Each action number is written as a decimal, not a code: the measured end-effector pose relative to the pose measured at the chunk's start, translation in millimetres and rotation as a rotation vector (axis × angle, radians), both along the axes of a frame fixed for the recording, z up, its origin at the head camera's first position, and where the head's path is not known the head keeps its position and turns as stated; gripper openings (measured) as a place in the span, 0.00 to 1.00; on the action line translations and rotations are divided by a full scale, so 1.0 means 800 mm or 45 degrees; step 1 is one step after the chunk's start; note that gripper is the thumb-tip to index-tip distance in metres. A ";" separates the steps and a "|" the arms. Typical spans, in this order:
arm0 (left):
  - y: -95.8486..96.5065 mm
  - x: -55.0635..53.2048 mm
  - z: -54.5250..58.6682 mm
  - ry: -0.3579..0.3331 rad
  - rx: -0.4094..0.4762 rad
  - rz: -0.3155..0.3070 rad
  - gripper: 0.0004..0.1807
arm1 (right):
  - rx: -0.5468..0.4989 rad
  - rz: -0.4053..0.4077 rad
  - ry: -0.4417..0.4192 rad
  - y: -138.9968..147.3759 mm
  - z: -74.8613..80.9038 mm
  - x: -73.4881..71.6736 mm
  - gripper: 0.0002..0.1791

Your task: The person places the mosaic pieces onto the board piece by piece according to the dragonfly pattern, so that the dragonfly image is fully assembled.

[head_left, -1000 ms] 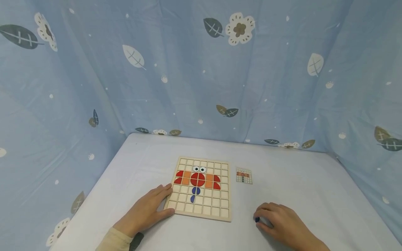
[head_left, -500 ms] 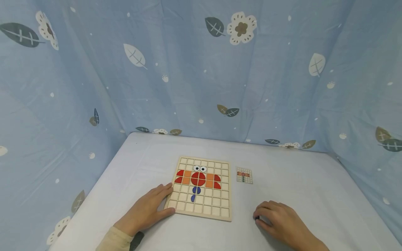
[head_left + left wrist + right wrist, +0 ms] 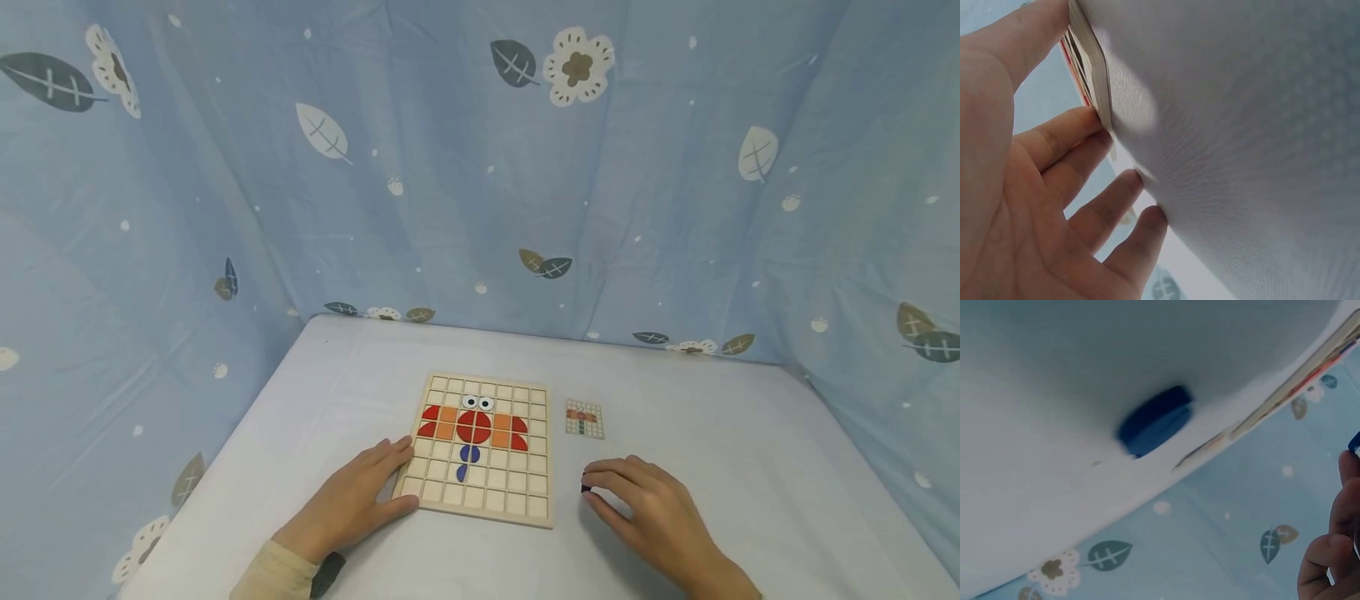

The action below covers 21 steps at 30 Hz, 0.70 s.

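A wooden grid board lies on the table, bearing red rounded pieces, orange squares, white eye pieces and several blue half-round pieces in a figure. My left hand rests at its lower left corner, fingers extended, thumb and fingertips touching its edges. To the right of the board, my right hand pinches a small dark blue piece between thumb and fingertips. That piece barely shows at the edge of the right wrist view. Another blue half-round piece appears on the table there, blurred; the right hand hides it from the head view.
A small pattern card printed with a similar figure on a grid lies right of the board. White cloth covers the table. Blue curtains with leaves and flowers stand behind and at both sides.
My right hand has moved left and slightly away from me, toward the board, with the blue piece at its fingertips. The left hand and board stay in place.
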<state>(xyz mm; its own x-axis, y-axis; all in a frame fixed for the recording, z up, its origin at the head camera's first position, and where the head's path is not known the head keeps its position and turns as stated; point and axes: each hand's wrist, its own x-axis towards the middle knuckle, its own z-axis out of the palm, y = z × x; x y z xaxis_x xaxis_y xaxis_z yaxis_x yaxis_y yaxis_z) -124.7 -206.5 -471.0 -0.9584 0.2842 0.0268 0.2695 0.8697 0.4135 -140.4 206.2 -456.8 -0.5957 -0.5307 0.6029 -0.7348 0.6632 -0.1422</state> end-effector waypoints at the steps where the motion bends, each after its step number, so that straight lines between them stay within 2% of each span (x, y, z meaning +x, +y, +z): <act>1: 0.000 0.000 0.000 0.000 -0.001 0.000 0.40 | -0.010 0.010 0.019 -0.003 0.001 -0.001 0.13; 7: 0.000 0.000 0.000 -0.007 -0.006 0.004 0.40 | -0.053 0.060 0.101 -0.021 0.005 -0.008 0.14; 13: 0.000 -0.001 0.000 -0.016 -0.015 0.008 0.41 | -0.074 0.069 0.043 -0.038 0.007 -0.012 0.15; 21: 0.000 0.000 0.001 -0.027 -0.025 0.014 0.41 | -0.083 0.147 0.011 -0.068 0.017 -0.020 0.11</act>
